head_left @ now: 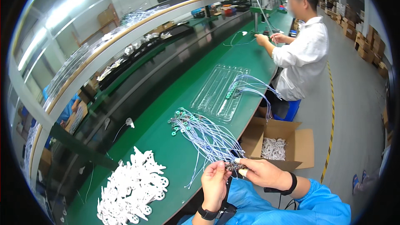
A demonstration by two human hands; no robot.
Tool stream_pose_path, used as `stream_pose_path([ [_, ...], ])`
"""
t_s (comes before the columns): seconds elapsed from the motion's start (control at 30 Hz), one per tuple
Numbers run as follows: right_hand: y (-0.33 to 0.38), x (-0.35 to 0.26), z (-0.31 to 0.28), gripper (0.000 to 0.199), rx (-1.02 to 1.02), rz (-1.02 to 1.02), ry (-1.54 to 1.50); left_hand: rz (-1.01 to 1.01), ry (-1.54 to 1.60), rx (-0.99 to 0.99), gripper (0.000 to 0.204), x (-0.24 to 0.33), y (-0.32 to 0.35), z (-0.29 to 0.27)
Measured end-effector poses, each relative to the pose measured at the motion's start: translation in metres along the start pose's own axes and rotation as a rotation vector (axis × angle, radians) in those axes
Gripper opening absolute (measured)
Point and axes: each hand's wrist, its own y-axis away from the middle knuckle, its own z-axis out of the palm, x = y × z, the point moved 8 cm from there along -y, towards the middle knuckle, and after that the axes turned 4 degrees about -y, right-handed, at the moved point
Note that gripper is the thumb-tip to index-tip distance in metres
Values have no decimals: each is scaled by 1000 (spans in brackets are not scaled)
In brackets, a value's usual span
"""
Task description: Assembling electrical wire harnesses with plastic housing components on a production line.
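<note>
Close to the table's front edge, my left hand (214, 184) and my right hand (265, 173) meet. Between their fingertips is a short cluster of small dark metal parts (233, 167), whose kind I cannot make out. Both hands are closed, thumbs and fingers pinching the cluster from either side. Just beyond them lies a bundle of thin white-blue wires (212, 137) with small green round pieces at the far end. The wires' near ends reach my fingers; whether any of them join the held cluster I cannot tell.
White plastic parts (131, 187) are heaped on the green table (171, 179) at left. Beyond the wires lies a clear plastic tray (212, 96) with more wires across it. An open cardboard box (303, 146) stands right. A co-worker (304, 41) sits farther along. A black conveyor belt (137, 96) runs alongside.
</note>
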Motion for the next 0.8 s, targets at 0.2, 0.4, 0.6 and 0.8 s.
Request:
stream_pose_path([
  [0.2, -12, -14, 29, 40, 2, -306, 127, -133, 142, -28, 27, -4, 25, -18],
  [0.4, -20, -14, 49, 42, -102, -216, 118, 228, -297, -69, 42, 20, 38, -23],
  [0.6, -23, -19, 46, 44, -134, -273, -20, 164, -242, -92, 37, 27, 36, -36],
  [0.8, -22, 23, 66, 32, -324, 180, -515, 181, -295, -202, 34, 32, 41, -39],
])
